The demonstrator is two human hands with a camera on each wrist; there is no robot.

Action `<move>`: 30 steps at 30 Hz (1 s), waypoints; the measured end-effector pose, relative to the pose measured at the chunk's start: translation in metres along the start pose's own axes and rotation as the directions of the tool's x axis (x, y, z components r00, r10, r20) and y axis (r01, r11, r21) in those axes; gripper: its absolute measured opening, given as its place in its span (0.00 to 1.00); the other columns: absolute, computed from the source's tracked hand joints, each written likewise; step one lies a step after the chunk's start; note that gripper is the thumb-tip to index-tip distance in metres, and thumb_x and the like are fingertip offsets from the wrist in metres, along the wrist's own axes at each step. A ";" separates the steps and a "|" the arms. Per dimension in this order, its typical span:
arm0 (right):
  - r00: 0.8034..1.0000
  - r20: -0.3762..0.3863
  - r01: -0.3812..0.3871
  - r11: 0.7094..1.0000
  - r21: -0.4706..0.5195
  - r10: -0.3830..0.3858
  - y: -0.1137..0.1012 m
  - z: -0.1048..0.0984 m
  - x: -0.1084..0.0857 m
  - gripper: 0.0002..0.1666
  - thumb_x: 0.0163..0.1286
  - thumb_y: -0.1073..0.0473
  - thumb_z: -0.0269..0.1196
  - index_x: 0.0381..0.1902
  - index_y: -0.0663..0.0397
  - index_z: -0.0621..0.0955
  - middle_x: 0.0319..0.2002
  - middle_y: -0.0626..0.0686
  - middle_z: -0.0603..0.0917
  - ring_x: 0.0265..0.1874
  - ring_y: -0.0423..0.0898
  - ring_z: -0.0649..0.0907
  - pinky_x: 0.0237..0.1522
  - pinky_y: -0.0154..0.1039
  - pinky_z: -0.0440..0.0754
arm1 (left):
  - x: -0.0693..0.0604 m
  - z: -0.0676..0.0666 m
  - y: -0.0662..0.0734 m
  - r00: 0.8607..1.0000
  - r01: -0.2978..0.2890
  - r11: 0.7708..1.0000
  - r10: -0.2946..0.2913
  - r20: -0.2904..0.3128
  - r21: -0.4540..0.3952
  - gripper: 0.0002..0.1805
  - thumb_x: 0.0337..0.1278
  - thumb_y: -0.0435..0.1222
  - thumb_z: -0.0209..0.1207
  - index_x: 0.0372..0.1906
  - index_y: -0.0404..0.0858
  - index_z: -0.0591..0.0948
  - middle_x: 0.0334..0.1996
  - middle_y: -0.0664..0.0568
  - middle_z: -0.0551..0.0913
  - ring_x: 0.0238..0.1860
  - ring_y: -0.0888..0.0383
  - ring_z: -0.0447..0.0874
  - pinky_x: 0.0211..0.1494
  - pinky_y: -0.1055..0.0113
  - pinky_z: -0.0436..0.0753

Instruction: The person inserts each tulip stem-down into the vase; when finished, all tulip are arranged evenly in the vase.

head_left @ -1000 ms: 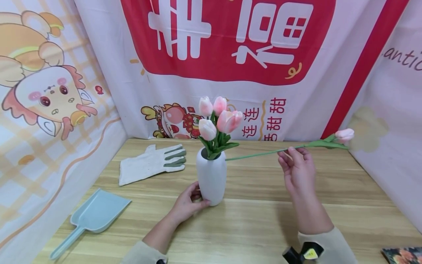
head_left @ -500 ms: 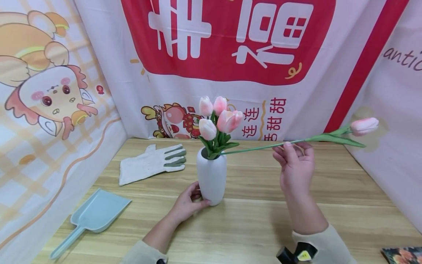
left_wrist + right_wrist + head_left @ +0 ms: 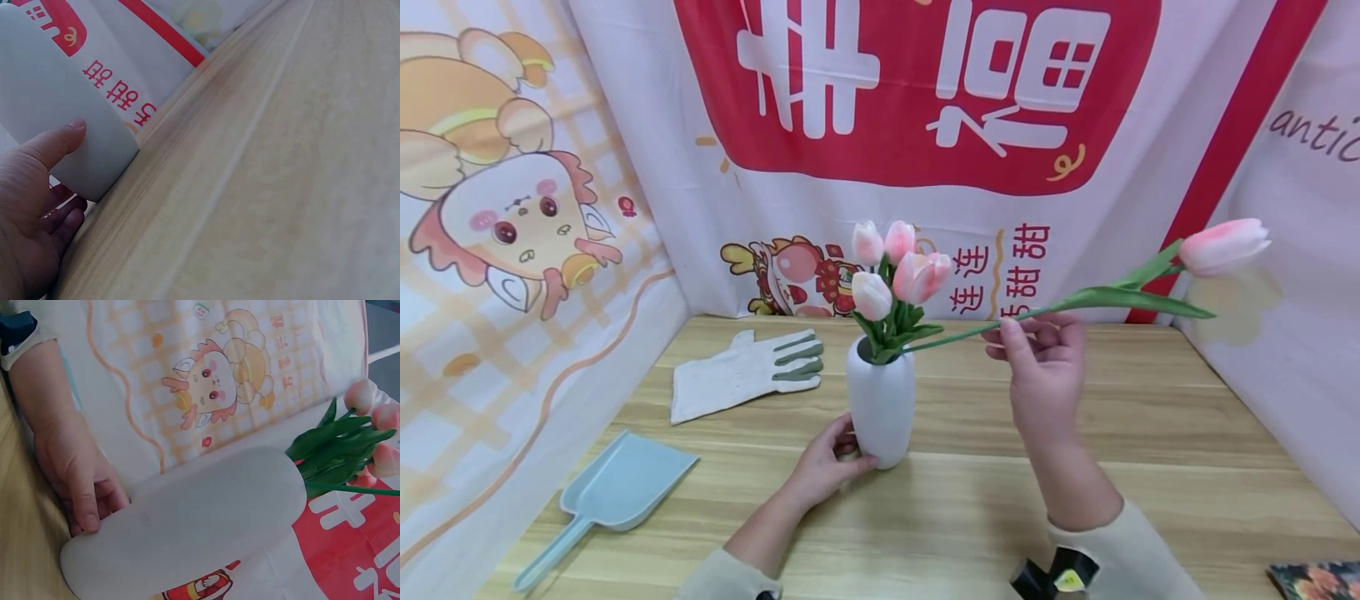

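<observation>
A white vase [image 3: 882,408] stands upright on the wooden table, holding several pale pink tulips [image 3: 917,279] with green leaves. Around its lower part my left hand [image 3: 829,467] has its grip, the thumb on the near side in the left wrist view, the fingers partly hidden near the base. My right hand [image 3: 1047,383] pinches the green stem of a single pink tulip [image 3: 1225,247] to the right of the vase. That stem slants down leftward, its tip at the vase mouth; whether it is inside cannot be told. In the right wrist view, the stem [image 3: 350,487] reaches the rim.
Left of the vase lies a white glove [image 3: 741,375] with green-grey fingers. Nearer the front left is a light blue dustpan [image 3: 625,483]. A flower-patterned item [image 3: 1318,582] shows at the lower right corner. Printed cloths [image 3: 925,179] hang behind and at both sides.
My right hand has moved left and a little up with the tulip, whose bloom end has risen. The stem's tip has gone from beside the vase to its mouth. My left hand stays put.
</observation>
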State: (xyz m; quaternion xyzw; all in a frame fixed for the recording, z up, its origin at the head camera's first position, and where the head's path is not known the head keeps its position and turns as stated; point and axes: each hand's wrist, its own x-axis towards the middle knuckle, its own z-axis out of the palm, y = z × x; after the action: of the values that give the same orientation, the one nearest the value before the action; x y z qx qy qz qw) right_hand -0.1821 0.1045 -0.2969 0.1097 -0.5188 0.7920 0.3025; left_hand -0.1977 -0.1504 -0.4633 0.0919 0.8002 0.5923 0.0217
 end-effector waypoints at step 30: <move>0.929 0.370 0.142 0.904 -0.404 0.019 0.043 0.037 -0.016 0.12 0.66 0.68 0.64 0.47 0.59 0.78 0.35 0.58 0.84 0.30 0.41 0.79 0.28 0.29 0.78 | 0.001 -0.002 -0.004 1.000 0.013 1.000 -0.013 0.027 0.010 0.40 0.47 0.38 0.74 0.67 0.37 0.70 0.56 0.42 0.80 0.55 0.49 0.80 0.64 0.50 0.77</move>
State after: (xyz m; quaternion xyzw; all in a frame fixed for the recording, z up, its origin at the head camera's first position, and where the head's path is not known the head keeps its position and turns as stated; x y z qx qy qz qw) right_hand -0.1999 0.0536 -0.3210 0.2033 -0.7215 0.6160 0.2424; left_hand -0.1999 -0.1536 -0.4665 0.0948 0.8034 0.5867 0.0360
